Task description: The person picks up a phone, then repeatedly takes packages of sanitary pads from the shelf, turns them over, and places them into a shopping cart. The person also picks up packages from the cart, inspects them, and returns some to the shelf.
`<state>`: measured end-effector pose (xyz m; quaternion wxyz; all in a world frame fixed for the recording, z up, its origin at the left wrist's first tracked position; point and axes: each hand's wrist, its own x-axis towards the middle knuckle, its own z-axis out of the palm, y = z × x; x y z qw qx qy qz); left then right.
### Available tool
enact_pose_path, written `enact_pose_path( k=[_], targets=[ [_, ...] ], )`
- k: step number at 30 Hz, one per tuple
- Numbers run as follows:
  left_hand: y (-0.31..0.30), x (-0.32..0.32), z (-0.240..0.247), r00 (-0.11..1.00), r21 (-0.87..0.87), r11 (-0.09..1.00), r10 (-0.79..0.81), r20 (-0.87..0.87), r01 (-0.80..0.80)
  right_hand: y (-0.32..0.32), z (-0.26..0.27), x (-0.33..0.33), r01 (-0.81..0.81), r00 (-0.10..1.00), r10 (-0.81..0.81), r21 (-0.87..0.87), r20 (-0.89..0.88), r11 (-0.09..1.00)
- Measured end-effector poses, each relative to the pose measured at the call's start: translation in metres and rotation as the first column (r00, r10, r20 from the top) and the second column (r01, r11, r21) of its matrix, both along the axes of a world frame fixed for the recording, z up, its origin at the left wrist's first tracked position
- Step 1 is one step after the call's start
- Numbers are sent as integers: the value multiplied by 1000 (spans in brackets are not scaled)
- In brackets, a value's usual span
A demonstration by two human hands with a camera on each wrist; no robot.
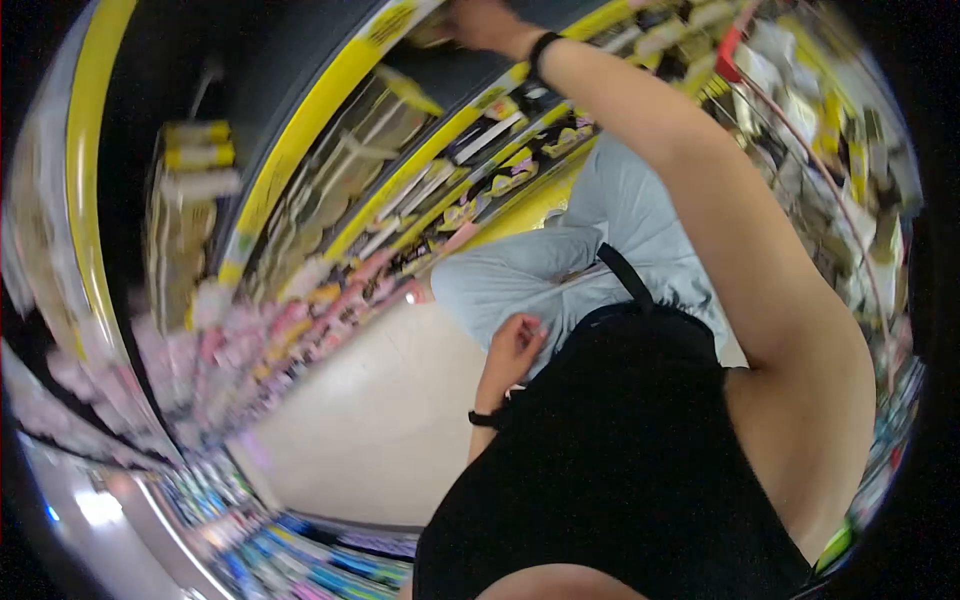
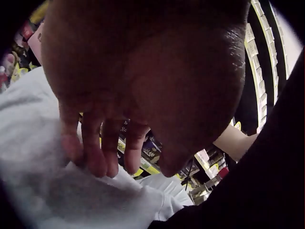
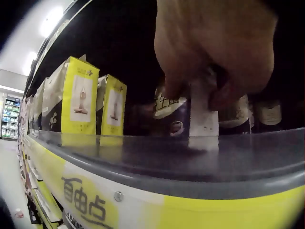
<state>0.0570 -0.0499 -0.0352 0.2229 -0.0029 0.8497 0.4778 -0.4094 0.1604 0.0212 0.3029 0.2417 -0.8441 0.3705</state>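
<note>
The right hand (image 3: pixel 214 52) is closed on a package (image 3: pixel 204 117), pinching its top; the view is dim, so it is perhaps a soft pack. The package is on the shelf (image 3: pixel 238 164), behind its edge. Packs with yellow sides (image 3: pixel 79 102) stand nearby. The left hand (image 1: pixel 515 350), loosely curled, is empty near the trousers (image 1: pixel 510 270).

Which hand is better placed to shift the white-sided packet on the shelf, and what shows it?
Probably the right hand: its fingers pinch that white-sided packet at the shelf. The left hand is down by the pale trousers, away from it.
</note>
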Motion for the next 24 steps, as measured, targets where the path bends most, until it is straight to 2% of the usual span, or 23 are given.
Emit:
enact_pose_path(
  k=[1,2,3,4,5,6,8,9,13,16,17,20,21,24],
  targets=[
    [0,-2,10,999,-27,999,-36,10,37,-13,-24,-22,94,995,-93,62,-20,994],
    [-5,-2,14,998,-54,997,-58,31,60,-23,-24,-26,114,985,-140,234,97,966],
    [-10,-2,16,996,-74,994,-73,47,77,-32,-25,-23,85,982,-123,247,144,965],
    [-13,-5,18,995,-87,992,-86,56,90,-39,-27,-20,92,995,-101,251,23,964],
    [-14,-8,22,992,-110,989,-92,84,102,-54,-42,-38,19,998,-34,265,53,964],
    [-15,-15,28,991,-133,985,-94,100,107,-50,-7,-15,-111,935,-10,321,354,941],
    [-24,-25,25,992,-216,972,-78,99,98,-83,-31,-35,11,980,-76,331,184,944],
    [-24,-31,26,994,-209,976,-43,98,63,-93,-33,-42,-25,974,-61,369,219,929],
    [-3,-45,31,999,-234,972,2,52,11,-110,-34,-51,-204,955,108,349,276,915],
    [18,-48,29,988,-181,980,-60,144,86,-116,-24,-47,-346,898,243,244,367,906],
    [24,-48,26,983,-171,973,-135,123,155,-115,-18,-46,-376,874,277,196,400,906],
    [40,-55,39,954,-178,943,-253,161,280,-107,-5,-33,-379,850,347,2,396,926],
    [45,-59,48,953,-198,944,-223,207,264,-107,-6,-36,-398,866,344,85,363,913],
    [32,-59,33,959,-198,963,-133,251,185,-120,-38,-54,-455,815,389,59,430,888]
  ],
)
